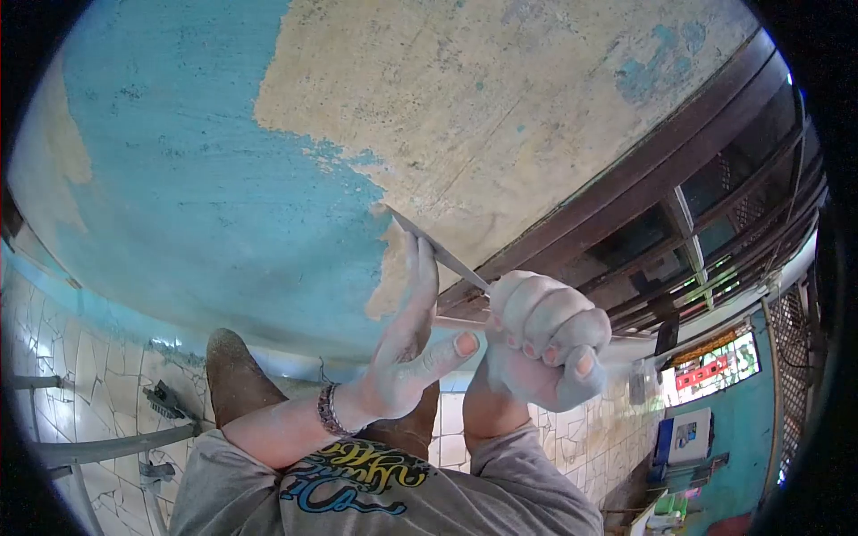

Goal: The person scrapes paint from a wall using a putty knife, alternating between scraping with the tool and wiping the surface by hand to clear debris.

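A flat metal scraper (456,263) points up and left, its tip at the ragged edge of the blue paint (223,196) where bare beige plaster (402,98) shows on the wall. My right hand (547,335) is a fist around the scraper's handle end. My left hand (411,335), dusty white and with a patterned band on the wrist, lies with straight fingers along the underside of the blade, near its tip. Its thumb stands apart, and the palm is not wrapped round anything.
A dark wooden window frame with bars (643,214) runs down the right of the wall. Below are a cracked-tile floor (116,375), metal bars of a stand (134,447) at lower left, and a white and blue box (688,438) at lower right.
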Motion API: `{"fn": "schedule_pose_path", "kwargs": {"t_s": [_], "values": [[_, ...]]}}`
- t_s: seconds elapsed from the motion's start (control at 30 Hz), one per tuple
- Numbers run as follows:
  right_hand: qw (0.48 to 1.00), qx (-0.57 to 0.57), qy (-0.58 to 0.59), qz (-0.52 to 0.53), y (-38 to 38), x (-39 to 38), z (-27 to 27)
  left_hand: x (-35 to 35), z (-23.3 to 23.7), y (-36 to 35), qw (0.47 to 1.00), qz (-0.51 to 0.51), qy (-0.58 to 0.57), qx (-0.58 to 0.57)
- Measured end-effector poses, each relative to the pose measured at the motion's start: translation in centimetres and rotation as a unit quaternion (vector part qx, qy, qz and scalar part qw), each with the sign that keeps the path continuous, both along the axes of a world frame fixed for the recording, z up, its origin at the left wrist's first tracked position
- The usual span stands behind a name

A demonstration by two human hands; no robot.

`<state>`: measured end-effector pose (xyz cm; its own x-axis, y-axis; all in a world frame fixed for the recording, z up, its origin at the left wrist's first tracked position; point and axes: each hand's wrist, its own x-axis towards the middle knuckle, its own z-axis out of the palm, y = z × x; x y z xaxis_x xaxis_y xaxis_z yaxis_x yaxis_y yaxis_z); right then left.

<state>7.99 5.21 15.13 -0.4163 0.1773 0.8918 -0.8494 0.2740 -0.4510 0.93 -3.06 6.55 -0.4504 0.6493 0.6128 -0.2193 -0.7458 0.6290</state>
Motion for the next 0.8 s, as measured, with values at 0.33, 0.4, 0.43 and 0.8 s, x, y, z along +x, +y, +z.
{"fn": "schedule_pose_path", "kwargs": {"t_s": [0.33, 0.4, 0.43, 0.8], "values": [[0.999, -0.010, 0.031, 0.030, 0.6, 0.7, 0.3, 0.4, -0.2, -0.2, 0.999, -0.030, -0.010, -0.006], [0.996, -0.007, 0.086, 0.030, 1.3, 0.0, -0.6, 0.2, 0.0, -0.2, 1.000, -0.025, -0.013, -0.005], [0.996, -0.009, 0.080, 0.029, 1.1, 0.1, -0.8, 0.2, 0.1, 0.0, 1.000, -0.020, -0.019, 0.006], [0.997, -0.007, -0.020, 0.070, 1.6, -1.6, -1.9, 0.6, -1.0, -0.6, 0.994, -0.051, -0.094, -0.034]]}}
